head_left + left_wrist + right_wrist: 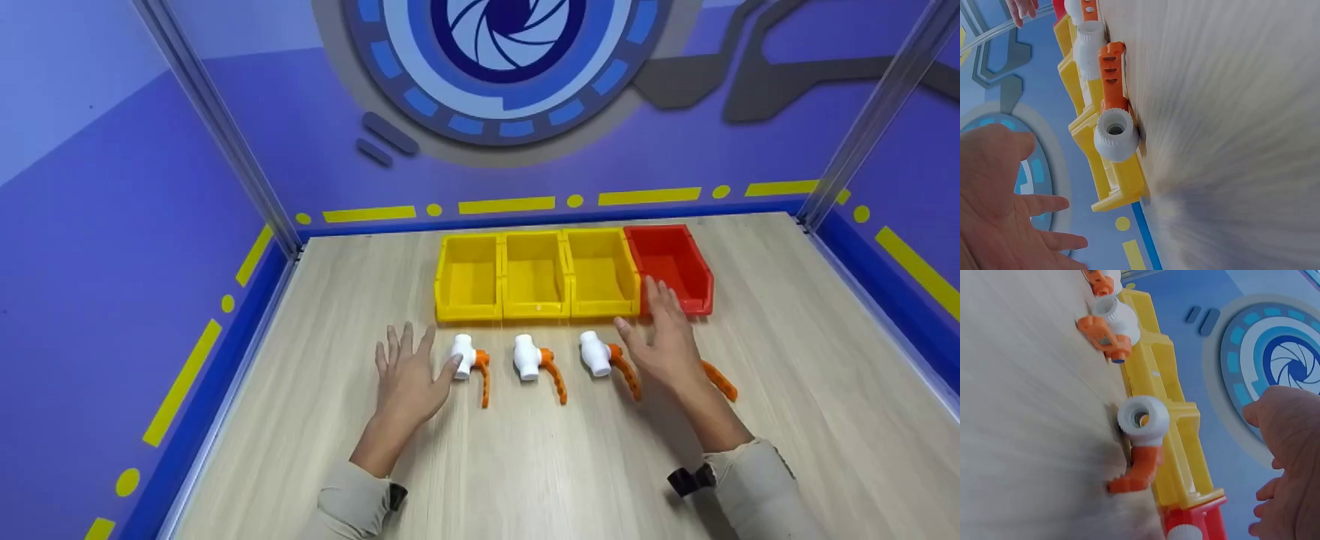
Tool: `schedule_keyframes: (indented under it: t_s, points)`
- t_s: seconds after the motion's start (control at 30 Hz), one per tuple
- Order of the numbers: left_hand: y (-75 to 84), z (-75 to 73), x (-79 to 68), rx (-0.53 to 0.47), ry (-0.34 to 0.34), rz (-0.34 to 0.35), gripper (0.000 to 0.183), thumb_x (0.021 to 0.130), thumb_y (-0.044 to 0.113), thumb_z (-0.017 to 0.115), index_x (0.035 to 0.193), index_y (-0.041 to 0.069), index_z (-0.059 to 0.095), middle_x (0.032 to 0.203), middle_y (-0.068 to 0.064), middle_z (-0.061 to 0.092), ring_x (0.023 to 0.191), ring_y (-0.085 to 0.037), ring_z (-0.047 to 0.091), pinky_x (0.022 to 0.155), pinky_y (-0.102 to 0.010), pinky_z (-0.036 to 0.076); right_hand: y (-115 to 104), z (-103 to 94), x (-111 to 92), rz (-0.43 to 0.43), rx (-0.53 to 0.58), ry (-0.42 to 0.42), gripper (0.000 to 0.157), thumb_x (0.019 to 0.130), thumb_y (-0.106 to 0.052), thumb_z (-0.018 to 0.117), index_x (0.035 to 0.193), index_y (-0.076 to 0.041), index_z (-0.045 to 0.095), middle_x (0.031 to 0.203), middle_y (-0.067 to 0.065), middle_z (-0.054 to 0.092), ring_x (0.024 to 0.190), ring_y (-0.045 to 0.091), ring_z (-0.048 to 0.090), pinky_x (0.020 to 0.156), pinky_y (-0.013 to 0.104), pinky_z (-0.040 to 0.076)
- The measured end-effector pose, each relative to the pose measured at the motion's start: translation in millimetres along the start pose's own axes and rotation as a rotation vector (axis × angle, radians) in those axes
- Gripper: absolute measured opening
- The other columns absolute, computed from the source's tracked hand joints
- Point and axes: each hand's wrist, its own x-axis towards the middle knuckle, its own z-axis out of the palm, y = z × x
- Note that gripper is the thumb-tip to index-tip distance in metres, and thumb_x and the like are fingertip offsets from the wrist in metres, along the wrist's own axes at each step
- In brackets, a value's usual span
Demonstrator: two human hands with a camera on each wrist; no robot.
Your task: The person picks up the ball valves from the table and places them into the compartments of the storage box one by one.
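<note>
My left hand [411, 382] hovers with fingers spread beside the leftmost ball valve [463, 356], a white body with an orange lever; the thumb overlaps its edge in the head view, though the left wrist view shows them apart. A second ball valve [527, 358] and a third ball valve [596, 354] lie in the same row. My right hand [667, 349], its fingers extended and holding nothing, is over the table between the third valve and another orange lever [720, 380]. That lever's valve body is mostly hidden behind the hand; a white end [1185, 532] shows in the right wrist view.
Behind the valves stand three joined yellow bins [536, 309] with a red bin [697, 306] at their right end. Blue-purple panels [300, 165] wall the wooden table [510, 465] at the back and both sides. Metal posts [217, 120] stand at the corners.
</note>
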Motion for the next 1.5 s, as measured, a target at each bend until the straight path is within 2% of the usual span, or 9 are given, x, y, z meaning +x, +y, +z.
schedule_keyframes:
  t_s: [0.1, 0.3, 0.5, 0.73, 0.93, 1.07, 1.17, 1.33, 1.5]
  points:
    - [0.5, 0.9, -1.2, 0.026, -0.013, 0.002, 0.075, 0.105, 0.056, 0.058, 0.165, 0.015, 0.042, 0.176, -0.023, 0.027, 0.166, -0.050, 0.009, 0.131, -0.070, 0.007, 7.8, -5.3, 3.8, 0.024, 0.034, 0.014, 0.097, 0.105, -0.051, 0.062, 0.173, -0.028, -0.003, 0.182, 0.014, 0.002, 0.169, 0.042, 0.001, 0.129, 0.072, 0.012]
    - [0.6, 3.2, -2.1, 0.025, 0.002, 0.020, 0.072, 0.104, 0.055, 0.061, 0.163, 0.015, 0.046, 0.174, -0.022, 0.032, 0.165, -0.050, 0.016, 0.130, -0.070, 0.013, 32.0, -20.9, 14.7, 0.068, 0.002, 0.036, 0.094, 0.106, -0.054, 0.057, 0.173, -0.026, -0.001, 0.182, 0.014, 0.000, 0.168, 0.045, 0.003, 0.127, 0.074, 0.017]
    - [-2.5, 4.8, -1.6, 0.010, 0.016, 0.048, 0.071, 0.104, 0.054, 0.062, 0.159, 0.011, 0.051, 0.170, -0.025, 0.038, 0.163, -0.052, 0.022, 0.129, -0.071, 0.015, 54.8, -41.5, 31.4, 0.105, 0.018, 0.049, 0.087, 0.109, -0.054, 0.049, 0.173, -0.016, 0.004, 0.181, 0.018, -0.001, 0.166, 0.050, 0.005, 0.126, 0.075, 0.018]
    - [-5.2, 5.8, -4.4, -0.008, 0.032, 0.070, 0.070, 0.103, 0.050, 0.065, 0.157, 0.007, 0.051, 0.165, -0.029, 0.044, 0.159, -0.055, 0.030, 0.127, -0.072, 0.018, 84.2, -61.4, 58.7, 0.106, 0.089, 0.064, 0.083, 0.111, -0.049, 0.044, 0.169, 0.001, 0.015, 0.174, 0.035, 0.018, 0.160, 0.057, 0.020, 0.126, 0.073, 0.022]
    - [-3.3, 4.1, 0.4, 0.009, 0.008, 0.050, 0.074, 0.103, 0.050, 0.064, 0.162, 0.009, 0.044, 0.165, -0.027, 0.044, 0.158, -0.051, 0.034, 0.128, -0.068, 0.021, 111.6, -68.2, 78.5, 0.247, 0.225, -0.010, 0.084, 0.111, -0.060, 0.031, 0.170, -0.003, 0.015, 0.170, 0.034, 0.029, 0.157, 0.052, 0.033, 0.125, 0.067, 0.033]
    - [-6.1, 4.1, 1.2, 0.003, 0.009, 0.046, 0.072, 0.104, 0.049, 0.063, 0.161, 0.008, 0.046, 0.163, -0.027, 0.047, 0.155, -0.049, 0.039, 0.127, -0.065, 0.027, 117.0, -60.1, 88.1, 0.340, 0.357, -0.021, 0.080, 0.111, -0.061, 0.031, 0.170, -0.008, 0.024, 0.171, 0.024, 0.036, 0.150, 0.039, 0.043, 0.125, 0.055, 0.041]
    - [-8.9, 5.1, 1.6, -0.008, 0.014, 0.047, 0.070, 0.104, 0.048, 0.063, 0.159, 0.007, 0.048, 0.162, -0.027, 0.048, 0.154, -0.048, 0.041, 0.126, -0.063, 0.030, 115.4, -56.9, 95.5, 0.408, 0.459, -0.032, 0.078, 0.111, -0.062, 0.033, 0.170, -0.012, 0.026, 0.173, 0.018, 0.034, 0.147, 0.031, 0.042, 0.126, 0.047, 0.042]
    - [-12.0, 6.6, 0.1, -0.011, 0.027, 0.043, 0.069, 0.104, 0.049, 0.063, 0.157, 0.007, 0.051, 0.159, -0.025, 0.051, 0.152, -0.045, 0.045, 0.124, -0.062, 0.032, 109.4, -57.5, 107.8, 0.464, 0.535, -0.072, 0.077, 0.111, -0.060, 0.035, 0.171, -0.012, 0.022, 0.175, 0.016, 0.031, 0.152, 0.032, 0.038, 0.129, 0.046, 0.037]
    - [-11.9, 8.5, -2.6, 0.015, 0.017, -0.015, 0.071, 0.104, 0.051, 0.063, 0.157, 0.006, 0.051, 0.156, -0.024, 0.055, 0.150, -0.042, 0.048, 0.123, -0.059, 0.036, 106.6, -58.2, 114.3, 0.503, 0.556, -0.106, 0.073, 0.113, -0.054, 0.037, 0.171, -0.013, 0.022, 0.177, 0.015, 0.029, 0.154, 0.032, 0.036, 0.131, 0.046, 0.034]
